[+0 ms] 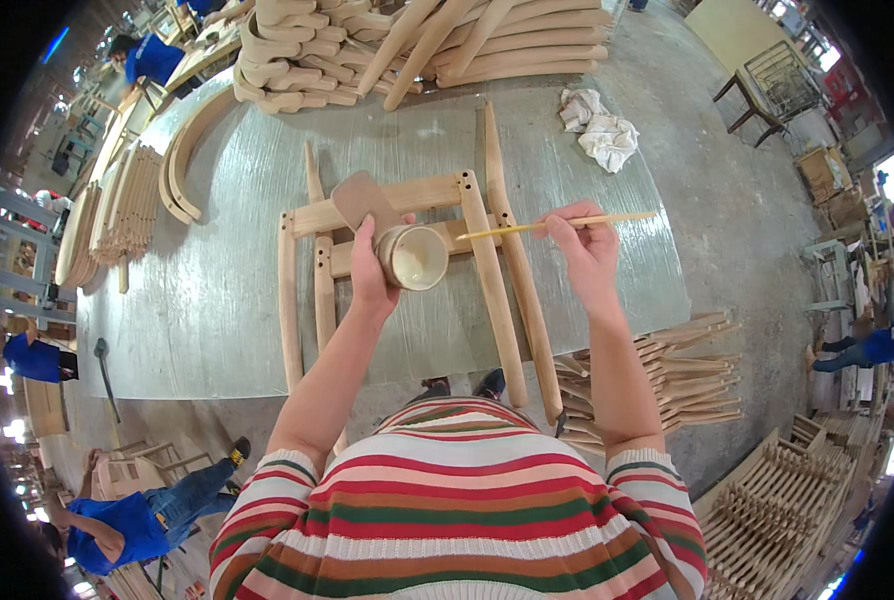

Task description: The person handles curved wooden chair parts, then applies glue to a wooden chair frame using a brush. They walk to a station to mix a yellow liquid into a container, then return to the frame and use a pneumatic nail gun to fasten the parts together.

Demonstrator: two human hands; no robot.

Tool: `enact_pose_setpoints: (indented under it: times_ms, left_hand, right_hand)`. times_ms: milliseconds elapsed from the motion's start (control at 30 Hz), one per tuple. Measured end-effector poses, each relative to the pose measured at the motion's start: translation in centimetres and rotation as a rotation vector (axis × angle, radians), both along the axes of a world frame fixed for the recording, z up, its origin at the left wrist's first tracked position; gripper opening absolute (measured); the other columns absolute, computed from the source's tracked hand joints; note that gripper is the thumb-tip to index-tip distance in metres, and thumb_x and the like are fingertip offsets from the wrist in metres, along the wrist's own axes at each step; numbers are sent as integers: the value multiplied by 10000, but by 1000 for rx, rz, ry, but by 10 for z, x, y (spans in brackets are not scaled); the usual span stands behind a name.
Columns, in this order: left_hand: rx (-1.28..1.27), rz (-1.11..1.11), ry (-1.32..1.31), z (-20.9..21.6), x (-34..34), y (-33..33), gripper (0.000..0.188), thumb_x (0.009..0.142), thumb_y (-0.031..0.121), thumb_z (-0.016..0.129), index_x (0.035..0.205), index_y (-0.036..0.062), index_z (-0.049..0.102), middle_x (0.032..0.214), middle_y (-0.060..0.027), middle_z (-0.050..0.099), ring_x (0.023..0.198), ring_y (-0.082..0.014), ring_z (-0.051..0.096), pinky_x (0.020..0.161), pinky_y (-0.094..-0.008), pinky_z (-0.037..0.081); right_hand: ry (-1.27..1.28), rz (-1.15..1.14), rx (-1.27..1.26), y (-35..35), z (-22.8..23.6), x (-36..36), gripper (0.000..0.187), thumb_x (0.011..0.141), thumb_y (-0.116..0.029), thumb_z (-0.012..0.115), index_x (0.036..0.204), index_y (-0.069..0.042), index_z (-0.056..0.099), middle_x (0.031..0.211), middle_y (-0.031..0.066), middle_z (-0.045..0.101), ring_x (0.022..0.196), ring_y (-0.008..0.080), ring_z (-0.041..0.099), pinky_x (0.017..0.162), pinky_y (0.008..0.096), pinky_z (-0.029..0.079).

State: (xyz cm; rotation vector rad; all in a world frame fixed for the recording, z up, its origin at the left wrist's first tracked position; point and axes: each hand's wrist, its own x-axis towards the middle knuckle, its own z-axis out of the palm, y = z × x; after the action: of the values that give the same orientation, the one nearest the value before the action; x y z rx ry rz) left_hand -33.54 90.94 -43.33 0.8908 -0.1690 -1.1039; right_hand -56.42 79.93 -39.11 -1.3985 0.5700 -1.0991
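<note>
Mid-frame, the left hand (371, 268) clasps a cup (419, 260) and brown pad (359, 195) above wooden frames (493, 290), while right of centre the right hand (587, 247) pinches a stick (497, 232), its tip near the cup.

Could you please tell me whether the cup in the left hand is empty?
Not empty: the open cup shows pale, glossy contents inside; how deep they are, I cannot tell.
</note>
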Motion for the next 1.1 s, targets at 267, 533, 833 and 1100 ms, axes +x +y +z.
enact_pose_setpoints:
  times_ms: [267, 533, 833, 1100]
  left_hand:
    - [-265, 74, -281, 71, -27, -14, 518, 919, 415, 359, 1278, 42, 357, 1110, -173, 542, 1053, -309, 541, 908, -431, 440]
    - [-498, 108, -517, 115, -25, -8, 629, 863, 518, 416, 1293, 65, 347, 1119, -210, 524, 1052, -360, 527, 892, -459, 437]
    - [-662, -126, -519, 129, -16, 0, 601, 866, 569, 368, 1281, 140, 433, 1091, -201, 551, 1039, -380, 531, 962, -507, 359]
    - [-631, 48, -716, 141, -13, 8, 674, 831, 607, 395, 1280, 106, 373, 1068, -224, 557, 1047, -362, 522, 895, -478, 405]
  right_hand:
    - [49, 56, -466, 36, 16, 11, 47, 862, 11, 551, 908, 2, 546, 871, 112, 611, 779, 132, 576, 712, 249, 453]
    - [-160, 70, -353, 49, 39, 12, 8, 866, 10, 548, 865, 12, 556, 867, 131, 611, 754, 136, 563, 653, 238, 444]
    - [-436, 272, -161, 46, 50, 25, 41, 877, -31, 554, 902, -6, 533, 902, 126, 610, 813, 136, 552, 731, 248, 428]
    - [-394, 178, -220, 53, 50, 28, 38, 884, -38, 548, 903, -11, 530, 908, 124, 610, 799, 118, 533, 705, 237, 414]
